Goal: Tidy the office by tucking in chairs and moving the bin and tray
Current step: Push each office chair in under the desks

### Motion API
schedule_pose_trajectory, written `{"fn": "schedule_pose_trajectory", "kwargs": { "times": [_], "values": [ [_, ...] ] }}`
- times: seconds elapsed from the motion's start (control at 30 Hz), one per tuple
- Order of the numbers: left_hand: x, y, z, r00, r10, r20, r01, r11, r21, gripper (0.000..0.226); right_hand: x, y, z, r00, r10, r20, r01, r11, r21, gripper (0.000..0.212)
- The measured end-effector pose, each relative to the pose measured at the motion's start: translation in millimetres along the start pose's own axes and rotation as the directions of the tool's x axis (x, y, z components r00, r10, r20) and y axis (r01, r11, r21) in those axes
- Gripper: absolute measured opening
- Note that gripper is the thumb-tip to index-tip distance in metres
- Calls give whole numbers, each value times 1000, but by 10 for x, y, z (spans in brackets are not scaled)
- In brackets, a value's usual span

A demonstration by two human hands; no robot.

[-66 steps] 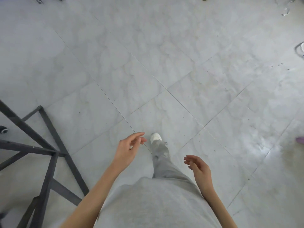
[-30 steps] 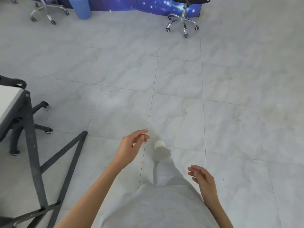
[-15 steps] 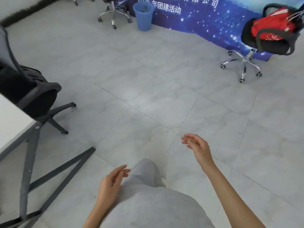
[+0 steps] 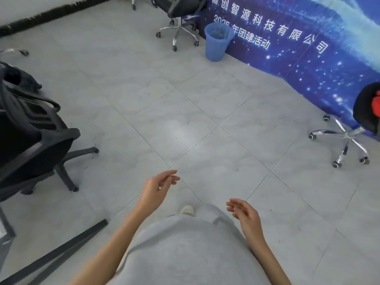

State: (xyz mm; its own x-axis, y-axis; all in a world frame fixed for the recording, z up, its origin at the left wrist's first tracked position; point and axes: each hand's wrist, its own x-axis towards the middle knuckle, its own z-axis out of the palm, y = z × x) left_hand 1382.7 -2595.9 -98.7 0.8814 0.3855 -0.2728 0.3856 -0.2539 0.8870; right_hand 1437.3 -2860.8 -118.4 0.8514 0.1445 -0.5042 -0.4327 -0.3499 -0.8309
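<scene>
**Mid-floor, both hands empty, bin over by the banner**

Out on the open grey tile floor (image 4: 185, 124) is where the person stands, looking down at their own grey clothes and one pale shoe (image 4: 187, 209) poking out below. Left hand (image 4: 155, 189) is up a bit ahead of the body, fingers loosely curved, nothing in it. Right hand (image 4: 244, 214) sits lower and closer in, also relaxed with fingers apart and holding nothing. The two hands are well apart from each other.

The blue bin (image 4: 218, 43) is far off at the top, standing upright right against the foot of the blue starry banner (image 4: 308, 58) with white lettering. Just beside it is an office chair with a chrome base (image 4: 178, 31). Another chrome-base chair (image 4: 347, 140) is at the right edge with something red on the seat, mostly cut off. On the left there's a black mesh chair (image 4: 35, 140), and a dark metal desk frame (image 4: 61, 251) slants across the bottom left corner. Can't spot a tray anywhere.
</scene>
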Motion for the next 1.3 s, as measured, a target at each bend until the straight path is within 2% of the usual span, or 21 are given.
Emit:
{"fn": "schedule_pose_trajectory", "kwargs": {
  "times": [0.13, 0.23, 0.37, 0.47, 0.53, 0.67, 0.77, 0.9, 1.03, 1.13, 1.3],
  "values": [
    [968, 468, -132, 998, 60, -6, -60, 998, -19, 26, 678, -436, 73, 1000, 16, 10, -17, 1000, 8, 27],
    [1626, 572, -242, 998, 50, -50, -51, 998, -31, 25, 1410, -896, 259, 999, -4, 37, 4, 1000, -2, 27],
    [2307, 448, -448, 985, -84, -148, 75, 995, -61, 26, 2582, -1634, 688, 982, -49, 184, 64, 995, -79, 25],
    [2625, 372, -667, 939, -214, -271, 190, 975, -113, 30, 3420, -2419, 1176, 932, -92, 350, 149, 979, -138, 27],
    [2750, 366, -851, 883, -289, -371, 246, 956, -159, 36, 3859, -2987, 1587, 878, -134, 459, 226, 963, -150, 29],
    [2962, 302, -1129, 699, -456, -551, 356, 890, -284, 35, 4452, -3942, 2473, 722, -186, 667, 373, 916, -148, 32],
    [3229, 246, -1331, 590, -526, -613, 342, 850, -400, 31, 4774, -4372, 3127, 620, -188, 762, 448, 882, -146, 34],
    [3820, 87, -1762, 496, -558, -665, 324, 830, -455, 26, 5158, -4586, 3953, 557, -132, 820, 474, 861, -183, 33],
    [4420, 27, -2494, 454, -526, -719, 291, 851, -438, 24, 5429, -4662, 4594, 539, -13, 842, 464, 839, -284, 35],
    [4737, 87, -3150, 406, -490, -771, 251, 871, -421, 24, 5587, -4812, 5043, 493, 79, 867, 490, 798, -351, 34],
    [5012, 137, -4040, 245, -482, -841, 202, 874, -442, 24, 5760, -5191, 5969, 363, 178, 914, 592, 714, -374, 28]
  ]
}}
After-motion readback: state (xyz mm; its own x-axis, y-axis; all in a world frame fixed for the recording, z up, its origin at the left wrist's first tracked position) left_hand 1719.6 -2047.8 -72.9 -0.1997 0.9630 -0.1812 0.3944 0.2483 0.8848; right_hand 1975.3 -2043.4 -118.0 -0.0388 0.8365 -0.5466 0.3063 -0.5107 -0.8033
